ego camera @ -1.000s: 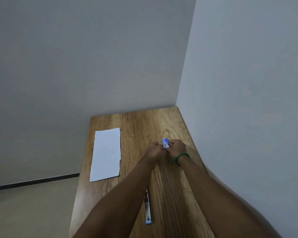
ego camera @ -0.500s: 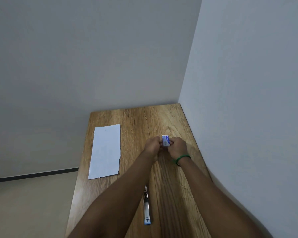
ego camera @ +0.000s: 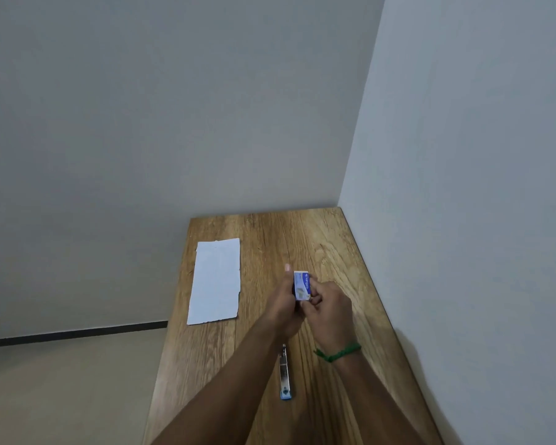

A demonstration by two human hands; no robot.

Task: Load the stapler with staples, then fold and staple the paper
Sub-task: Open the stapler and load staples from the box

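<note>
Our left hand (ego camera: 283, 311) and right hand (ego camera: 330, 311) both grip the staple box (ego camera: 302, 285) above the middle of the bench (ego camera: 341, 252), probably to slide it open. The stapler (ego camera: 284, 375) lies toward the near edge and the paper (ego camera: 215, 281) along the left edge, both within reach.
</note>
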